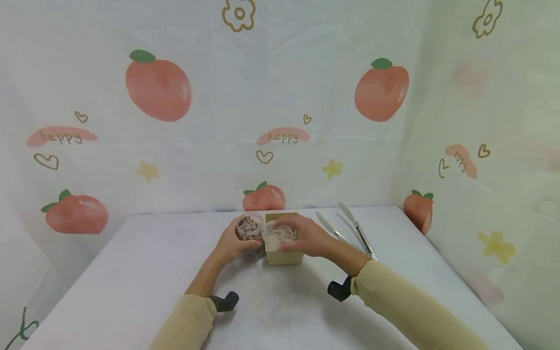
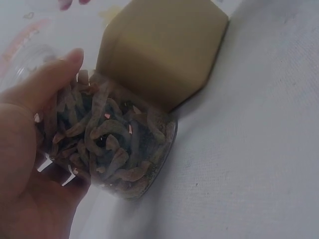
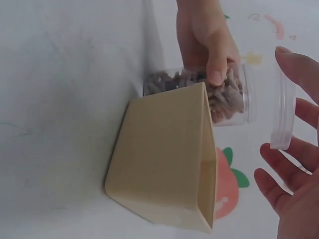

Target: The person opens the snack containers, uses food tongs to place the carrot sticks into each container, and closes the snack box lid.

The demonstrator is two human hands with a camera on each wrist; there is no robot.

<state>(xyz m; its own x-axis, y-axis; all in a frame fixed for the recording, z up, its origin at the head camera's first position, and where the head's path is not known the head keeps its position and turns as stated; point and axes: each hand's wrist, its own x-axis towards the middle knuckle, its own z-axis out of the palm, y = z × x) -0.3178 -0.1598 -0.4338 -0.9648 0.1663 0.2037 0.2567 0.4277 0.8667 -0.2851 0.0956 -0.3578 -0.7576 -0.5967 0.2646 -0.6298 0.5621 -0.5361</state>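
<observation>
A clear plastic jar stands on the table, its mouth uncovered. Curled, brownish dried strips fill much of it, plain through the jar wall in the left wrist view. My left hand grips the jar from its left side, thumb across the front. In my right hand is a clear round lid, pinched at its edge between thumb and fingers. The lid is apart from the jar, above a beige open-topped box that stands close to the jar's right. Small brownish pieces show through the lid.
Silver tongs with pale tips lie open on the table to the right of the box. A white cloth covers the table. Behind it hangs a curtain printed with fruit, hearts and flowers. Another printed sheet borders the right side.
</observation>
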